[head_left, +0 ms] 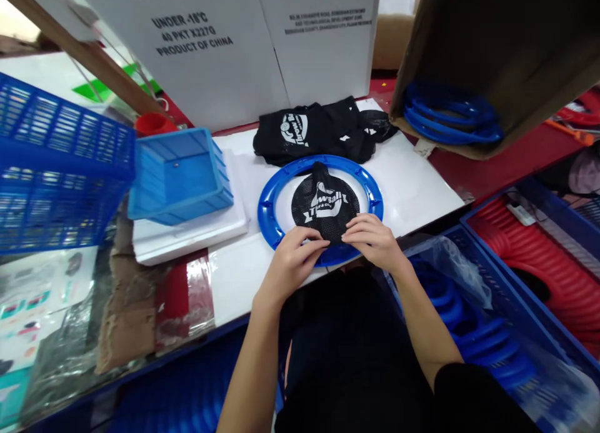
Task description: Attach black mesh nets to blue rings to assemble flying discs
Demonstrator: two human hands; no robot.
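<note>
A blue plastic ring point(268, 203) lies flat on the white board near the table's front edge. Inside it rests a round black mesh net point(300, 199) with white printed lettering. My left hand point(300, 253) pinches the net's near edge, its thumb and fingers closed at the front of the ring. Just to the right, my right hand point(372, 240) has its fingers bunched on the same edge, over the ring's near right part. The fingertips hide the exact grip on the fabric. Behind the ring sits a pile of black printed nets point(323, 130).
A light blue bin point(180, 177) stands on white foam at left, beside a blue crate point(60, 164). White cartons point(225, 52) rise behind. An open cardboard box point(497, 39) holds blue rings point(450, 117). Crates of blue rings point(469, 327) and red rings point(553, 270) are at lower right.
</note>
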